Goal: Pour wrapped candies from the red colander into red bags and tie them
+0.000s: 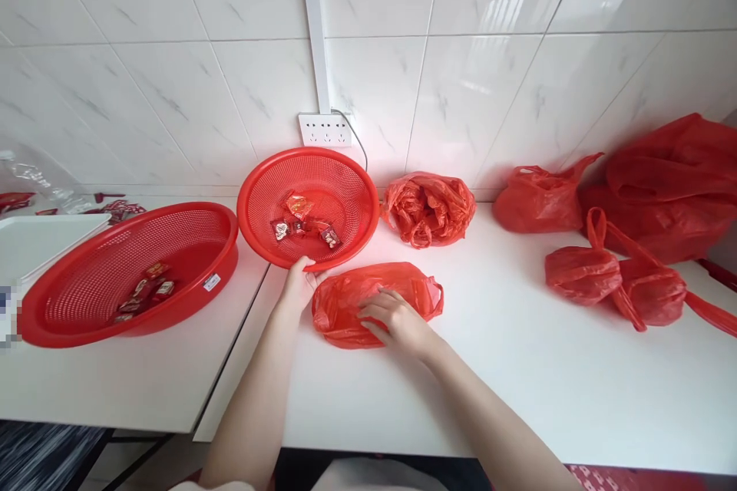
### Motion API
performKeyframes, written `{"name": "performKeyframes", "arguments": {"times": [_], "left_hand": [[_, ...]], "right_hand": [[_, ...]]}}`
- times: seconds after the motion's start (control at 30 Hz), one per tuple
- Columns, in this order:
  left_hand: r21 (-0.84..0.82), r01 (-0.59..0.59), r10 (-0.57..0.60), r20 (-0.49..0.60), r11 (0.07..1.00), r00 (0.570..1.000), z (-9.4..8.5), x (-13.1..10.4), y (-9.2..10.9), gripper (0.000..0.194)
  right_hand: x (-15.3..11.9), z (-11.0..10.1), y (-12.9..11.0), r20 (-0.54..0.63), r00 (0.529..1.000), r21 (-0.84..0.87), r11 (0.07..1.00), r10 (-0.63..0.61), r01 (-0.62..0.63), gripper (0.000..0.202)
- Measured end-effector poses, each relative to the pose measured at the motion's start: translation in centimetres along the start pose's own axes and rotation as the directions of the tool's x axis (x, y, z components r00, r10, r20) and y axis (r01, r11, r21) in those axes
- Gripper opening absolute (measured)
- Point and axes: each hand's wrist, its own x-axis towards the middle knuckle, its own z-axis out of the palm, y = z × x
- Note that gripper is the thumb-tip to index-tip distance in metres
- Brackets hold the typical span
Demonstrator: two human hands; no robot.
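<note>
Red plastic bag [345,326] lies flattened on the white table [495,391] right before me, under my right hand [391,314]; those fingers are loosely bent over it, and I cannot tell whether they pinch the film. My left hand [299,284] grips the near rim of the middle basket [348,196], thumb on top, so hand and basket crowd the bag's far left corner. A few wrapped sweets [280,230] sit inside. Just behind the bag, a crumpled bundle of red bags [429,207] blocks the way toward the wall. On my left the wide basket [190,245] holds more sweets, with a white tray [51,238] beyond it. Well over to the right stand a knotted pouch [581,272], a handled bag [538,203] and a big red sack [673,184]. A socket strip [325,130] hangs behind the middle basket.
</note>
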Motion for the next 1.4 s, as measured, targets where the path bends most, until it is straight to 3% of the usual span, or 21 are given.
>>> {"name": "performKeyframes", "arguments": {"times": [0.2,0.3,0.47,0.57,0.77,0.93,1.07,1.17,1.3,1.4], "left_hand": [[-0.025,-0.026,0.028,0.080,0.999,0.996,0.8,-1.2,-1.1,0.004],[-0.026,-0.026,0.031,0.194,0.999,0.980,1.5,-2.3,-1.4,0.024],[-0.007,-0.006,0.007,0.297,1.000,0.955,2.8,-4.1,-1.7,0.036],[-0.012,0.020,-0.015,0.323,1.000,0.946,3.3,-4.5,-2.3,0.042],[0.024,0.087,-0.090,0.205,0.996,0.975,3.4,-4.1,-5.3,0.030],[-0.011,0.190,-0.182,0.247,0.982,0.952,3.4,-4.1,-6.1,0.014],[-0.086,0.197,-0.164,0.299,0.977,0.940,3.7,-4.1,-5.5,0.020],[-0.133,0.152,-0.103,0.321,0.979,0.941,3.6,-3.8,-5.0,0.025],[-0.160,0.133,-0.080,0.299,0.978,0.951,3.5,-3.4,-4.2,0.029],[-0.159,0.145,-0.091,0.304,0.977,0.948,3.5,-3.4,-3.6,0.032]], "right_hand": [[0.5,0.8,-0.5,-0.091,0.995,0.064,0.997,-0.033,0.038,0.021],[1.0,0.5,-0.6,-0.184,0.983,0.070,0.997,-0.019,0.032,0.022],[3.0,-1.6,-0.4,-0.359,0.922,0.055,0.989,0.145,-0.134,0.023],[5.5,-2.4,0.2,-0.395,0.893,0.019,0.973,0.218,-0.229,0.029],[10.4,-0.9,2.3,-0.257,0.913,-0.203,0.906,0.318,-0.372,0.058],[9.7,-1.1,3.2,-0.278,0.866,-0.101,0.884,0.416,-0.457,0.040],[8.1,-2.4,3.4,0.007,0.939,-0.083,0.936,0.345,-0.343,0.035],[7.4,-3.1,3.3,0.181,0.952,-0.049,0.969,0.248,-0.243,0.039],[6.9,-4.1,3.0,0.203,0.959,0.037,0.977,0.199,-0.210,0.042],[6.7,-5.1,2.9,0.167,0.975,0.143,0.975,0.143,-0.168,0.032]]}}
